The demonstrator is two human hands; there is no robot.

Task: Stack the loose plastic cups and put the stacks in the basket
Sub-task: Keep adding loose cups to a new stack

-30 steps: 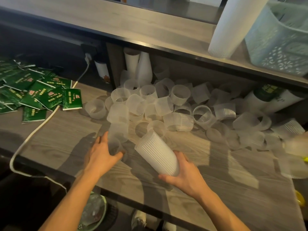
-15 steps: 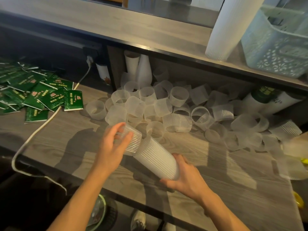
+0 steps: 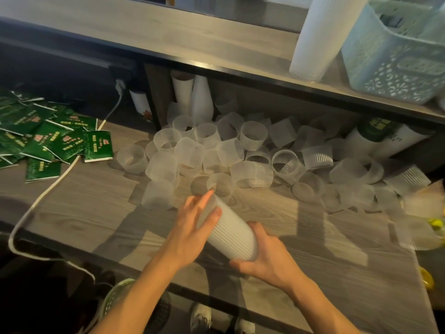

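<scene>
While we look down at the wooden counter [image 3: 325, 239], a stack of ribbed plastic cups [image 3: 228, 230] lies tilted at the centre of the view, its open end pointing toward eleven o'clock and its base toward five o'clock. Our right hand [image 3: 265, 259] grips the base end, fingers curled under it and thumb over the top. Our left hand [image 3: 192, 227] rests against the open end with its fingers straight and loosely spread along the ribbed side; we cannot tell whether it pinches a cup there.

From ten o'clock round to three o'clock, a heap of loose cups [image 3: 252, 153] lies on the counter, most of them on their sides, reaching back under the upper shelf [image 3: 168, 32]. On that shelf, at one o'clock, a tall white stack [image 3: 317, 37] stands leaning just beside the pale blue basket [image 3: 395, 63], which sits at two o'clock.

At nine o'clock, a scatter of green packets [image 3: 48, 141] covers the counter's left end, and a white cable [image 3: 48, 189] runs from a plug [image 3: 120, 84] at eleven o'clock past them and over the near edge. More tall white stacks [image 3: 192, 97] stand at twelve o'clock behind the loose heap.
</scene>
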